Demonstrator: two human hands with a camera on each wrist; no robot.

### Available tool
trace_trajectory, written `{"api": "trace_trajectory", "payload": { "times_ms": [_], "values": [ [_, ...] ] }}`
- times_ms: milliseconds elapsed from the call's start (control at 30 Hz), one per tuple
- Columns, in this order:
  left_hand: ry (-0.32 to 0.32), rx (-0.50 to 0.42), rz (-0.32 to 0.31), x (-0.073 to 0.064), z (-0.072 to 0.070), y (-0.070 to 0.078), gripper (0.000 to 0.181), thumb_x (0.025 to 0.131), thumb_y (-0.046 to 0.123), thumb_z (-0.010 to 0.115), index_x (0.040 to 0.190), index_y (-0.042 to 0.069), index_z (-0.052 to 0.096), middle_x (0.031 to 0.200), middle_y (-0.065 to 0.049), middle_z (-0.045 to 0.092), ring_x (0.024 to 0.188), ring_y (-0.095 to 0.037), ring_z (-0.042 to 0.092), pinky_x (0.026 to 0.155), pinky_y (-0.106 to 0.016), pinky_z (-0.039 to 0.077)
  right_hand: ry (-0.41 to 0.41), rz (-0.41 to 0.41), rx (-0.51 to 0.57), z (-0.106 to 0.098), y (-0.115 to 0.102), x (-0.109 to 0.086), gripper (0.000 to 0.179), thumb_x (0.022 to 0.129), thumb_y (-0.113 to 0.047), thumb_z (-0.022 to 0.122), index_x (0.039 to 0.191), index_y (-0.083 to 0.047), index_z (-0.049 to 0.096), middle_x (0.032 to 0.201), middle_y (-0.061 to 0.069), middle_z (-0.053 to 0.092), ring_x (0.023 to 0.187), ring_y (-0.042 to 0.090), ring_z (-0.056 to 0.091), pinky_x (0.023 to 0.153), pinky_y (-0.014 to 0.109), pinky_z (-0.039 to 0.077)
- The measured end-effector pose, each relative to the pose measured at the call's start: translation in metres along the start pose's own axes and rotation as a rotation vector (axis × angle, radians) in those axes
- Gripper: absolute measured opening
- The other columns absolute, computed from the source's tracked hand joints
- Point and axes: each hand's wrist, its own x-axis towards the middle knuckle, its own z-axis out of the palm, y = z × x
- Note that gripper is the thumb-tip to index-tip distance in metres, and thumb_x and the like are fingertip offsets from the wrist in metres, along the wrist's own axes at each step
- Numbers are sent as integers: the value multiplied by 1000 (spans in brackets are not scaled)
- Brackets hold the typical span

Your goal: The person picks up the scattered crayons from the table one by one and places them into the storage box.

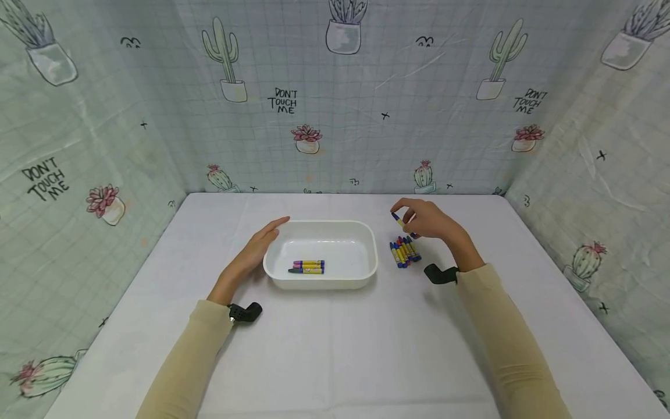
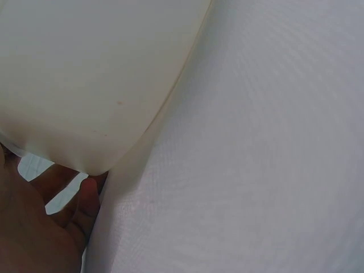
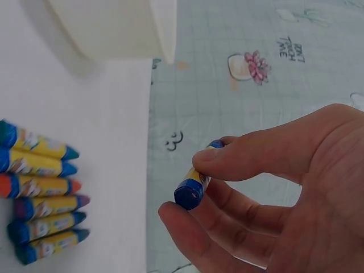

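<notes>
My left hand point(image 1: 260, 241) rests against the left end of a white rectangular tray point(image 1: 319, 284), its fingers lying along the outer wall and far corner. Up close in the left wrist view, the fingers point(image 2: 87, 199) touch the tray's side. Several crayons point(image 1: 309, 264) in yellow wrappers lie side by side in the tray. My right hand point(image 1: 426, 220) pinches a blue crayon point(image 3: 190, 190) between thumb and fingers, raised over the table beyond the loose crayons. Those crayons point(image 1: 403, 254) form a small pile right of the tray, in blue, green, orange and purple.
A white cloth covers the table point(image 1: 324, 343). Behind it and at both sides hangs a pale curtain point(image 1: 356, 87) printed with cacti. Each wrist carries a black camera mount point(image 1: 441, 274).
</notes>
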Motion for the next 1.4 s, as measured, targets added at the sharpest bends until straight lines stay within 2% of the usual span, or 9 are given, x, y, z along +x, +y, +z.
{"api": "trace_trajectory", "payload": {
  "times_ms": [233, 367, 667, 1000, 1167, 1400],
  "values": [
    [-1, -2, 3, 0, -1, -2, 49, 114, 39, 29, 162, 35, 33, 171, 0, 28, 160, -28, 23, 130, -58, 15, -25, -70, -8, -2, -29, 12, 48, 94, -2, 61, 141, -11, 57, 125, 24, 65, 91, 33, 72, 76, 39, 64],
    [-1, -4, 7, 1, -1, -3, 49, 114, 38, 29, 162, 34, 33, 171, 0, 30, 159, -29, 25, 130, -58, 17, -58, -114, -7, -1, -45, 19, 49, 94, -3, 61, 141, -13, 57, 123, 22, 65, 87, 29, 71, 76, 41, 64],
    [-1, -3, 7, 2, -2, -2, 48, 114, 39, 29, 162, 35, 34, 171, 0, 30, 159, -29, 26, 130, -58, 18, -137, -134, -39, 6, -76, 36, 51, 94, -1, 65, 142, -15, 58, 122, 20, 65, 96, 32, 72, 78, 42, 65],
    [4, 15, -2, -1, -1, 1, 49, 114, 36, 28, 163, 33, 33, 172, -1, 27, 160, -30, 22, 130, -60, 16, -202, -151, -36, 23, -88, 56, 51, 93, -1, 67, 141, -17, 60, 124, 19, 66, 98, 31, 70, 75, 34, 64],
    [9, 5, -4, -1, -1, 1, 48, 114, 36, 29, 162, 34, 35, 171, 1, 29, 161, -27, 22, 130, -58, 15, -232, -159, -41, 29, -94, 63, 52, 93, 1, 66, 140, -18, 60, 126, 19, 66, 97, 31, 70, 74, 34, 64],
    [8, 1, 17, -1, -1, 1, 49, 114, 34, 29, 162, 30, 35, 171, -2, 28, 160, -30, 22, 130, -58, 15, -287, -180, -56, 38, -103, 72, 52, 92, 2, 66, 139, -19, 61, 127, 20, 66, 99, 34, 70, 75, 34, 65]
  ]
}}
